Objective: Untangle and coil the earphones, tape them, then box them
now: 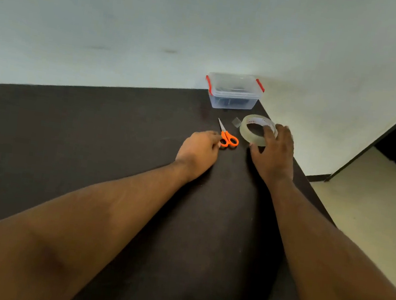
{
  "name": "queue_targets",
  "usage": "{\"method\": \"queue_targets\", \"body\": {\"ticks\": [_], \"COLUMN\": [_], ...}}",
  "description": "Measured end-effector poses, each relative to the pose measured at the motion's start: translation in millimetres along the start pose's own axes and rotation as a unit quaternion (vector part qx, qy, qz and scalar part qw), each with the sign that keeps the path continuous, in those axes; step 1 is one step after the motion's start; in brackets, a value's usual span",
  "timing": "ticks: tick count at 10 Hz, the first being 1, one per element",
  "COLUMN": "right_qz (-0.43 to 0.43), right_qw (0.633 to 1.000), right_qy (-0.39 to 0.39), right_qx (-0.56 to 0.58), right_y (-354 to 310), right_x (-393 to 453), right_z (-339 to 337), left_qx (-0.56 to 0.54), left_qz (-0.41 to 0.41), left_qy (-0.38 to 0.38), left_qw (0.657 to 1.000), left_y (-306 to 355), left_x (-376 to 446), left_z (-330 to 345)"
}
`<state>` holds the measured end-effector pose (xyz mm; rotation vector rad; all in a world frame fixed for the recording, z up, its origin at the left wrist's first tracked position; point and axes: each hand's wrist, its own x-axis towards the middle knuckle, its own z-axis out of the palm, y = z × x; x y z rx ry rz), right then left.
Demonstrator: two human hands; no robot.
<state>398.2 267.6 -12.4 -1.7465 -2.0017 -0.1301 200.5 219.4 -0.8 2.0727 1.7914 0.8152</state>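
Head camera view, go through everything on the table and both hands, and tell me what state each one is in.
plastic box: lid on, red latches at both ends, dark contents inside, unclear what.
scissors: blades closed, lying flat on the table.
tape roll: tilted, held.
tape piece: small, loose on the table, beside the roll.
left hand: fingers curled, touching the scissors' orange handles.
right hand: grips the tape roll.

- scissors [227, 135]: orange handles, silver blades
- tape roll [255, 130]: clear, with red print inside its core
- box [234, 92]: see-through, red clips, something dark inside, perhaps black
- table [93, 130]: dark brown
- wall [159, 22]: pale grey-white
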Motion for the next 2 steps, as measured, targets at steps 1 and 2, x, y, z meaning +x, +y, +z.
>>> {"method": "queue_targets", "body": {"ticks": [1,2], "right_qz": [0.004,-0.040], "right_qw": [0.998,0.995], "right_qy": [-0.039,-0.070], "right_qx": [-0.052,-0.059], "right_y": [-13.6,-56.1], "right_x": [2.2,10.1], "right_z": [-16.9,-32.7], "left_qx": [0.089,0.137], "left_qz": [-0.022,-0.057], "left_qy": [-0.070,-0.100], "left_qw": [0.993,0.984], "left_y": [-6.6,-13.3], "left_x": [-4.8,-4.6], "left_z": [-34.1,-81.1]}}
